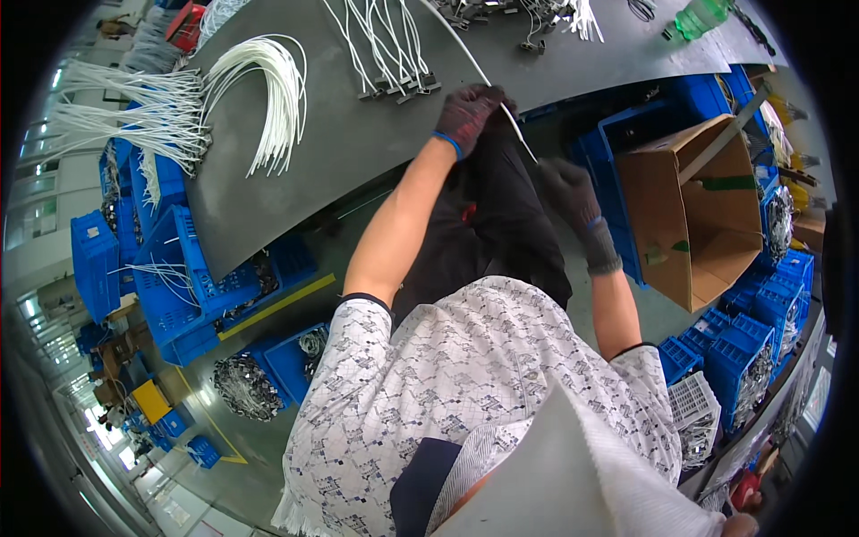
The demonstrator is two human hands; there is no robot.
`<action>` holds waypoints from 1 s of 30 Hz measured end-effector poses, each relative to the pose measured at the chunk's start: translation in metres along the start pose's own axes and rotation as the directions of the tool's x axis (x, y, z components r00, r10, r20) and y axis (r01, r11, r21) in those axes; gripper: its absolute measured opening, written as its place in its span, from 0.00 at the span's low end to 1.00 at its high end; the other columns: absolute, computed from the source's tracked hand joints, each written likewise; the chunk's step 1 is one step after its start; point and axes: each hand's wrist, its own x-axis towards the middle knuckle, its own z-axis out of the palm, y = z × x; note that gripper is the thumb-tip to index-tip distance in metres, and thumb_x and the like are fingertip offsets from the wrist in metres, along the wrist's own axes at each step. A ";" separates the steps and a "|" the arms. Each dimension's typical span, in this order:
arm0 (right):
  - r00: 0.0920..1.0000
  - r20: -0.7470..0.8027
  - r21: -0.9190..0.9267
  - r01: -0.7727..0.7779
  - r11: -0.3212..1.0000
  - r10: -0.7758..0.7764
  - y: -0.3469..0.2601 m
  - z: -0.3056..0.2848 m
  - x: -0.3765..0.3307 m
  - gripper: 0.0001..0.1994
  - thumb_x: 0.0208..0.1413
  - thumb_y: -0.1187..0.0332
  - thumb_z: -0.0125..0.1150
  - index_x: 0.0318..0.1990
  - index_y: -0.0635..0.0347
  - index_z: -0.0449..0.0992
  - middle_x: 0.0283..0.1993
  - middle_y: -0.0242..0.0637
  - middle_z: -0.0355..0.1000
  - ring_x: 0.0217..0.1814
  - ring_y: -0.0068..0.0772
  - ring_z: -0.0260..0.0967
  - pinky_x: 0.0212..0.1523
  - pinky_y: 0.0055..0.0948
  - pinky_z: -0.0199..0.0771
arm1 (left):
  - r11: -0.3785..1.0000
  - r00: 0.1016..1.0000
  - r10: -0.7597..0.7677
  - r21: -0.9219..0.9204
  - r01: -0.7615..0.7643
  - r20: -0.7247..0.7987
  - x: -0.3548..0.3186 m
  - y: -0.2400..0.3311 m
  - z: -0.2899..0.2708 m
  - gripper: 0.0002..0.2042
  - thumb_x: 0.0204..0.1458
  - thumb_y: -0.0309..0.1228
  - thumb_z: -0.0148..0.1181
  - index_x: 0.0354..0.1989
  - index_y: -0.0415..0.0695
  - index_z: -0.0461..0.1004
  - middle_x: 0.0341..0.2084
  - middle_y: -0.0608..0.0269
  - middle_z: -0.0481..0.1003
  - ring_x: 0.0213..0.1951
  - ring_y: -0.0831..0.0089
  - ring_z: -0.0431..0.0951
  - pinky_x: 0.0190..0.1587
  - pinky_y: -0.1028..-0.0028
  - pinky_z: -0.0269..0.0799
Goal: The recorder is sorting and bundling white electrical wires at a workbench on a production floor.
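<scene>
My left hand [470, 118], in a dark red and black glove with a blue cuff, is closed around a thin white cable [461, 43] over the table's near edge. The cable runs in from the table's far side, passes through this hand and slants down to the right. Its lower end comes to the fingertips of my right hand [573, 192], which wears a dark grey glove. The right fingers look drawn together, and what they may hold is hidden. White cables with dark connectors [398, 85] lie on the table left of my left hand.
The dark table [331, 161] carries a bent bundle of white cables [268, 98], more cables [143, 116] at its left edge and a green bottle [701, 18] far right. An open cardboard box [658, 210] stands at right among blue crates [617, 161]. Blue crates [174, 304] also stand left.
</scene>
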 end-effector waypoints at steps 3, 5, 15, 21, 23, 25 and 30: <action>0.934 -0.135 -0.125 0.315 0.941 -0.330 0.000 0.008 0.034 0.13 0.62 0.62 0.58 0.36 0.65 0.76 0.29 0.31 0.74 0.30 0.19 0.66 0.28 0.26 0.65 | 0.992 0.999 -0.025 0.125 0.020 0.045 -0.017 -0.008 0.020 0.13 0.62 0.36 0.57 0.37 0.37 0.79 0.32 0.58 0.80 0.36 0.71 0.80 0.45 0.72 0.76; 0.961 -0.242 0.151 0.177 0.973 -0.137 0.006 0.015 0.052 0.13 0.62 0.62 0.58 0.40 0.67 0.75 0.33 0.34 0.75 0.32 0.23 0.69 0.29 0.27 0.67 | 0.984 0.998 0.053 0.170 -0.048 -0.029 -0.025 -0.010 0.029 0.12 0.62 0.32 0.57 0.36 0.35 0.80 0.31 0.61 0.81 0.36 0.76 0.78 0.44 0.73 0.74; 0.895 -0.197 -0.320 0.327 0.889 -0.400 0.012 0.049 0.115 0.23 0.66 0.50 0.48 0.46 0.66 0.71 0.39 0.48 0.76 0.32 0.47 0.72 0.36 0.42 0.74 | 0.959 0.977 0.163 0.254 -0.123 -0.141 -0.024 -0.013 0.031 0.12 0.60 0.35 0.61 0.42 0.39 0.81 0.34 0.65 0.81 0.37 0.79 0.76 0.43 0.75 0.72; 0.964 -0.195 -0.302 0.115 0.946 -0.179 -0.020 0.039 0.175 0.21 0.64 0.53 0.50 0.55 0.59 0.69 0.44 0.56 0.75 0.43 0.59 0.74 0.43 0.47 0.74 | 0.972 0.980 0.094 0.231 -0.052 -0.176 0.020 0.027 -0.049 0.12 0.60 0.35 0.60 0.42 0.38 0.81 0.34 0.62 0.81 0.36 0.74 0.79 0.42 0.73 0.73; 0.853 -0.338 -0.633 0.107 0.767 -0.398 -0.001 0.009 0.212 0.24 0.61 0.52 0.52 0.61 0.54 0.67 0.55 0.55 0.71 0.53 0.63 0.70 0.53 0.50 0.71 | 0.669 0.867 0.432 0.732 -0.124 -0.247 0.024 0.043 -0.093 0.13 0.55 0.39 0.62 0.40 0.43 0.81 0.29 0.56 0.82 0.35 0.61 0.82 0.41 0.67 0.75; 0.864 -0.347 -0.675 0.040 0.736 -0.365 -0.001 -0.018 0.235 0.25 0.60 0.53 0.53 0.63 0.53 0.66 0.61 0.53 0.67 0.58 0.64 0.67 0.55 0.51 0.70 | 0.445 0.850 0.376 0.877 0.183 -0.369 0.017 0.059 -0.153 0.19 0.51 0.42 0.64 0.46 0.40 0.79 0.38 0.50 0.81 0.42 0.59 0.82 0.46 0.65 0.74; 0.866 -0.291 -0.788 0.024 0.615 -0.406 0.028 -0.032 0.296 0.25 0.56 0.52 0.57 0.58 0.54 0.70 0.62 0.55 0.65 0.62 0.62 0.63 0.57 0.52 0.69 | 0.011 0.578 0.344 0.619 0.785 -0.740 -0.026 0.071 -0.263 0.16 0.53 0.39 0.55 0.44 0.43 0.77 0.44 0.46 0.79 0.47 0.52 0.80 0.47 0.56 0.77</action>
